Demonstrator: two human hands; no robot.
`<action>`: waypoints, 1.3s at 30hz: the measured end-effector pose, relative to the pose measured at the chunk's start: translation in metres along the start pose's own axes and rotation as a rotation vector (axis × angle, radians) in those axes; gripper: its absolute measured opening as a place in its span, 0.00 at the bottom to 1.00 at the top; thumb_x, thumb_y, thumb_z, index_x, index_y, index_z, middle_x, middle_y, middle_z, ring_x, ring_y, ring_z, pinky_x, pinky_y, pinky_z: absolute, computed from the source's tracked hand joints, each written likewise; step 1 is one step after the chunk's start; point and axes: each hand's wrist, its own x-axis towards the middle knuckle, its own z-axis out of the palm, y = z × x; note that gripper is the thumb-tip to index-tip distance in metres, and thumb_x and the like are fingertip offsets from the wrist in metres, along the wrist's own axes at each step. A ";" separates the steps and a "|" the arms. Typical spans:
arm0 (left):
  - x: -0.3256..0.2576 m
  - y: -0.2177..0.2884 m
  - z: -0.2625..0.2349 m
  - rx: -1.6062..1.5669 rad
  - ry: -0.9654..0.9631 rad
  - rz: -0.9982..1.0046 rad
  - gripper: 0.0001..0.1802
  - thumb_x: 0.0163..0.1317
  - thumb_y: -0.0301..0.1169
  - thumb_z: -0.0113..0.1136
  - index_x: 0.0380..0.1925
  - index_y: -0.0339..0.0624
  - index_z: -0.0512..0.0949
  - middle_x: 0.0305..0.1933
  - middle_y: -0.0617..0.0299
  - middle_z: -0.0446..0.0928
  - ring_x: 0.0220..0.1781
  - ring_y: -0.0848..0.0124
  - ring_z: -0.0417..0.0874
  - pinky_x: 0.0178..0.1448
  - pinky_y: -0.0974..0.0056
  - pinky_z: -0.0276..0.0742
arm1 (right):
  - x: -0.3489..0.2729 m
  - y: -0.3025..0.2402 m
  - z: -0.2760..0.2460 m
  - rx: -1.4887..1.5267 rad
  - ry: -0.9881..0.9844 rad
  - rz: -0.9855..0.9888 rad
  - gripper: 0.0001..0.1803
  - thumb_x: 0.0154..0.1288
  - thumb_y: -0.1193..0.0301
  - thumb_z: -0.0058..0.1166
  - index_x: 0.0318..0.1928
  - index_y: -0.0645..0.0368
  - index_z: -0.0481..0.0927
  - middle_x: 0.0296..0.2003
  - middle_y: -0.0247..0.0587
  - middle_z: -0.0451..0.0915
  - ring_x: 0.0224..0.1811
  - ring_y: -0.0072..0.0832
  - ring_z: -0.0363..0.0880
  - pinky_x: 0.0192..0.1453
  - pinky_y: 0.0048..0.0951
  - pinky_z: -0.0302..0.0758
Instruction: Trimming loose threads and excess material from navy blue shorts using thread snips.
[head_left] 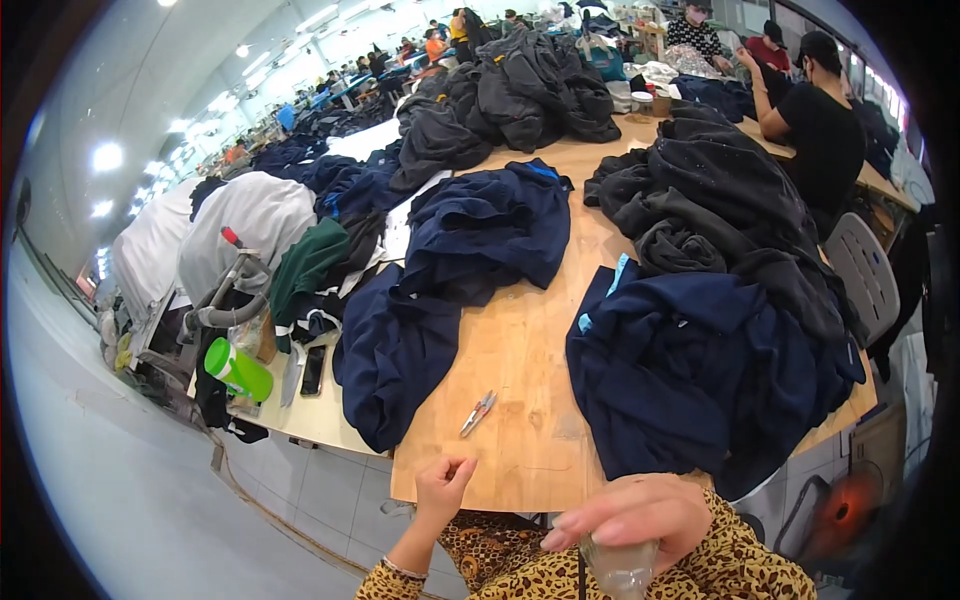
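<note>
Near the bottom edge, my right hand curls over a clear see-through container; its lower part is cut off by the frame, so its exact kind does not show. My left hand is closed at the table's front edge, with nothing visible in its fingers. Just beyond it, thread snips lie on the wooden table. Navy garments are heaped to the right, close to my right hand. Another navy garment spreads over the table's left side, one part hanging toward the front edge.
Dark grey garments pile up at the right and far end. On the left side table are a green tumbler, a phone and green cloth. A person in black sits at far right, near a grey chair.
</note>
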 end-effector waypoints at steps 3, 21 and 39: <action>-0.011 -0.014 0.008 -0.115 0.025 -0.276 0.11 0.59 0.31 0.64 0.26 0.33 0.79 0.19 0.70 0.74 0.21 0.85 0.69 0.24 0.76 0.64 | 0.004 -0.006 0.007 -0.021 0.028 0.003 0.30 0.56 0.78 0.62 0.57 0.74 0.63 0.53 0.78 0.64 0.50 0.60 0.76 0.50 0.45 0.78; -0.012 -0.088 0.027 0.182 0.238 -0.057 0.09 0.58 0.30 0.62 0.30 0.34 0.78 0.22 0.62 0.76 0.22 0.77 0.74 0.28 0.70 0.71 | -0.004 -0.001 0.020 -0.122 0.182 0.104 0.30 0.47 0.91 0.51 0.55 0.62 0.71 0.56 0.52 0.72 0.51 0.43 0.79 0.50 0.30 0.77; -0.016 -0.095 0.032 0.358 0.250 0.112 0.07 0.56 0.28 0.63 0.30 0.36 0.78 0.22 0.58 0.75 0.20 0.69 0.75 0.27 0.66 0.73 | 0.001 -0.011 0.027 -0.165 0.263 0.093 0.28 0.50 0.91 0.51 0.55 0.65 0.70 0.54 0.54 0.73 0.52 0.41 0.79 0.48 0.30 0.79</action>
